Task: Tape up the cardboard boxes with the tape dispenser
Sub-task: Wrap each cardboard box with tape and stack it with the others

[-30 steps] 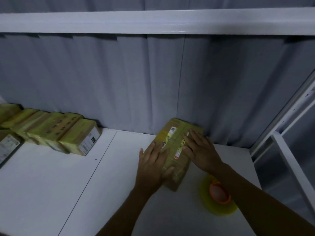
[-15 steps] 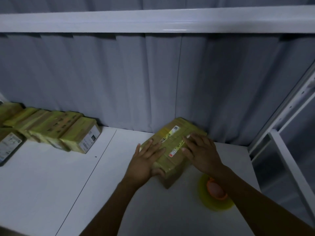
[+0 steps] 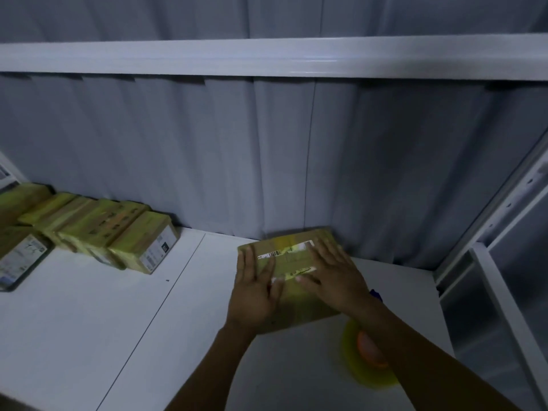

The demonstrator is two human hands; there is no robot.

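A brown cardboard box [image 3: 299,304] with yellow tape and white labels lies flat on the white table [image 3: 89,321], close to the grey curtain. My left hand [image 3: 255,292] presses flat on its left half, fingers straight. My right hand [image 3: 335,274] lies flat on its right half, fingers spread. A yellow tape roll on an orange dispenser [image 3: 367,354] sits on the table just right of the box, partly hidden under my right forearm.
A row of several taped yellow boxes [image 3: 118,232] leans along the back left of the table. A dark box with a white label [image 3: 20,259] lies at the far left. A white shelf beam [image 3: 267,57] runs overhead and a white rack frame [image 3: 504,292] stands at right.
The box has turned under my hands from a diagonal lie to roughly square with the table edge. Both hands stayed flat on its top and shifted with it.
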